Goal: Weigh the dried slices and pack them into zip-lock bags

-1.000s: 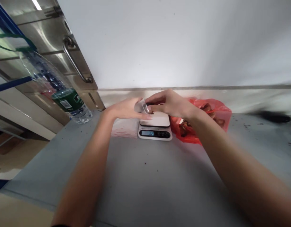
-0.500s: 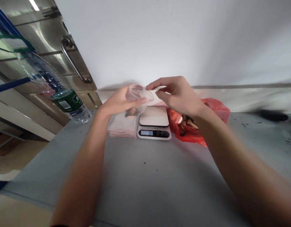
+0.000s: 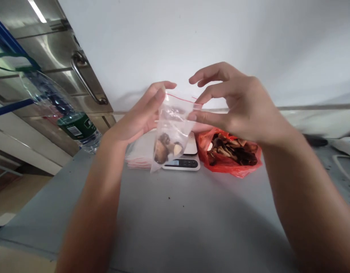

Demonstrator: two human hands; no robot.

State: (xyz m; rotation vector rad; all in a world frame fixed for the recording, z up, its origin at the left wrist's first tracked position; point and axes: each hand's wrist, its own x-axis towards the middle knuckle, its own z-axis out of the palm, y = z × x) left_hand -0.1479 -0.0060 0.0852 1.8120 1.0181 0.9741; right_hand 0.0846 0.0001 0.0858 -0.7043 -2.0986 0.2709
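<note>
I hold a small clear zip bag (image 3: pixel 171 131) up in front of me, with a few brown pieces at its bottom. My left hand (image 3: pixel 141 113) grips its left top corner and side. My right hand (image 3: pixel 234 102) pinches the right end of its red-lined top edge between thumb and forefinger, the other fingers spread. Behind the bag a white digital scale (image 3: pixel 184 161) sits on the grey table (image 3: pixel 175 220). To the right of the scale lies an open red plastic bag (image 3: pixel 230 155) full of dark brown dried pieces.
A stack of empty clear bags (image 3: pixel 137 159) lies left of the scale. A water bottle with a green label (image 3: pixel 75 127) leans at the table's back left, beside a steel cabinet with a handle (image 3: pixel 84 77). White objects (image 3: pixel 344 148) lie at the far right.
Both hands have lifted from the scale toward me. The clear bag now hangs between them with brown pieces in it, and the camera has tilted so the red bag's contents show.
</note>
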